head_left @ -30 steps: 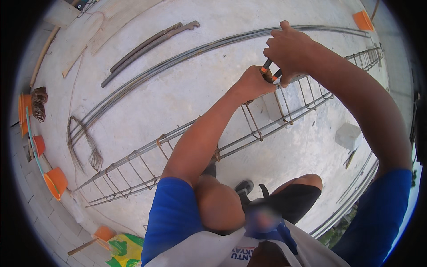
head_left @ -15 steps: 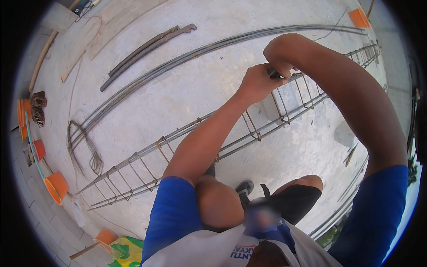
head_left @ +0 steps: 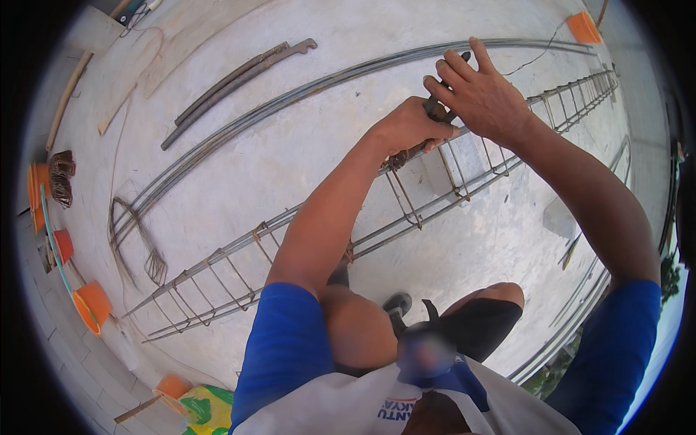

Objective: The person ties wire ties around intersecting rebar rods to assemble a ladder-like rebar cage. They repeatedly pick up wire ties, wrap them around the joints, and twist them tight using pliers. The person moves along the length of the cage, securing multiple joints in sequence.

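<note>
A long rebar cage [head_left: 417, 220] with square stirrups slants across the floor before me. My left hand [head_left: 402, 130] is closed around dark pincers [head_left: 436, 109] at the cage's far upper bar. Their lower end comes down beside a stirrup joint; the jaws are partly hidden by my hand. My right hand [head_left: 491, 105] has its fingers spread at the upper handle end, just right of my left hand. It touches or nearly touches the handle without wrapping round it.
Beyond the cage lie long loose steel bars [head_left: 290, 98] and two short dark bars [head_left: 239, 87], one with a hooked end. A bundle of tie wire [head_left: 154, 261] is at left. Orange buckets [head_left: 93, 304] stand along the block wall. A grey block [head_left: 560, 219] sits at right.
My right hand has uncurled from a bent-wrist grip, its fingers now spread upward. My left hand has shifted slightly left, and the pincers now show more fully.
</note>
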Available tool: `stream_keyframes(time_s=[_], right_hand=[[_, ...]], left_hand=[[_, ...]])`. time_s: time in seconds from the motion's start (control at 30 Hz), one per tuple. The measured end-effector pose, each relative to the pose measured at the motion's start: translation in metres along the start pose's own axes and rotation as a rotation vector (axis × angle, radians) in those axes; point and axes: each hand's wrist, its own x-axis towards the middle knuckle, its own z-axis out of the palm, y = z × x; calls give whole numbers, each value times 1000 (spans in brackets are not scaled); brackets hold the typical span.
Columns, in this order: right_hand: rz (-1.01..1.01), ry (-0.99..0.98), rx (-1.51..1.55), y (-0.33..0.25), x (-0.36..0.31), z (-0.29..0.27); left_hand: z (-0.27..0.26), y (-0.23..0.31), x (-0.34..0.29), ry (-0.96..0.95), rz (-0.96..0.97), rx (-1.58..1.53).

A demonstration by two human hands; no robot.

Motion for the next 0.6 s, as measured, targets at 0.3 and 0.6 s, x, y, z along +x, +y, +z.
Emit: stream_keyframes(time_s=[0.3, 0.6], right_hand=[[104, -1142, 394, 13, 71, -31], [-171, -193, -51, 0, 25, -28]], left_hand=[[46, -10, -16, 555, 243, 271], [3, 6, -15, 81, 66, 184]])
